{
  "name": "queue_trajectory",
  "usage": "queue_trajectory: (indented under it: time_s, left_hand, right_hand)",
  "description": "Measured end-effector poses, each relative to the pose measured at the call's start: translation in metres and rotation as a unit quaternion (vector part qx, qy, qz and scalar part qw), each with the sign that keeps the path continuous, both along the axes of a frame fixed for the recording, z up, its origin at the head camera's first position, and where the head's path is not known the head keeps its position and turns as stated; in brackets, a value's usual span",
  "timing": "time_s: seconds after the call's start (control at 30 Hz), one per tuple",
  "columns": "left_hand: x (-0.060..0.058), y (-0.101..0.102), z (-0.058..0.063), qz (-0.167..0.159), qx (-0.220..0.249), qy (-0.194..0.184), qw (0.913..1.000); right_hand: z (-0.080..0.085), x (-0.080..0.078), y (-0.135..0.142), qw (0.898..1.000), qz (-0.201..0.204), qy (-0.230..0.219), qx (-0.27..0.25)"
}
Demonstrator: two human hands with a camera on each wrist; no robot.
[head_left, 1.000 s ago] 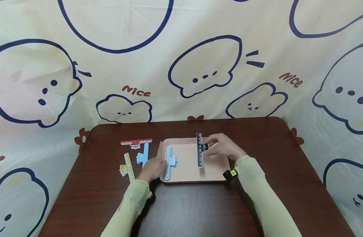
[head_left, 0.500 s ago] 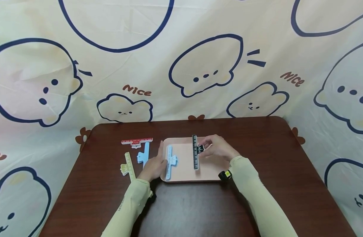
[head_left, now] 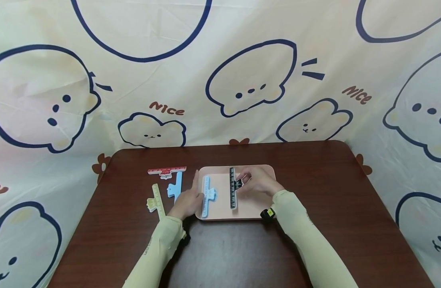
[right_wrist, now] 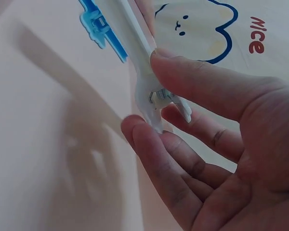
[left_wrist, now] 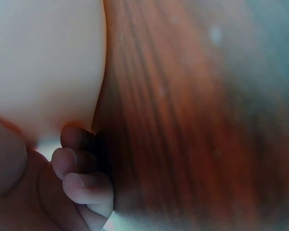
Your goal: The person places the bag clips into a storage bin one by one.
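My right hand (head_left: pixel 258 181) pinches a black ruler clip (head_left: pixel 232 192) by its cat-shaped handle, over the middle of the pink tray (head_left: pixel 220 212). In the right wrist view, the clip's pale underside (right_wrist: pixel 147 91) shows between thumb and fingers, tilted above the tray. A light blue ruler clip (head_left: pixel 206 196) lies along the tray's left side, its handle pointing right. At the tray's left edge my left hand (head_left: pixel 186 202) holds the rim, index finger extended along it. The left wrist view shows its other fingers (left_wrist: pixel 84 185) curled beside the tray edge.
Left of the tray on the brown table (head_left: pixel 242 256) lie a red ruler clip (head_left: pixel 166 171), a blue one (head_left: pixel 175 186) and a yellow-green one (head_left: pixel 156 202). My left forearm passes close to them. A patterned cloth (head_left: pixel 249 80) rises behind the table.
My right hand has moved left and slightly down with the black ruler clip, bringing it nearer the light blue clip. The left hand has stayed at the tray's edge.
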State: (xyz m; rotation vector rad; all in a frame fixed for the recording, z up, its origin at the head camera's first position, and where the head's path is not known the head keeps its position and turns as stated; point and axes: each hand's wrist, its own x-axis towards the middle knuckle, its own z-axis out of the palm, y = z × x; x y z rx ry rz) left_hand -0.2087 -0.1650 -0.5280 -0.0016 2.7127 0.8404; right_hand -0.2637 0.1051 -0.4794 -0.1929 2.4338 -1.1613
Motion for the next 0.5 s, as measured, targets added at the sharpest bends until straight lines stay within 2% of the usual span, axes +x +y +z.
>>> queue_trajectory:
  time_s: [0.17,0.5]
  left_hand:
    - [0.000,0.000,-0.001,-0.002,-0.002,0.007,1.0000]
    - [0.000,0.001,-0.001,-0.006,-0.007,0.012,0.9999]
  right_hand:
    - [0.001,0.001,-0.005,1.000,0.002,-0.013,-0.004]
    - [-0.001,0.004,-0.014,1.000,0.022,-0.001,-0.011]
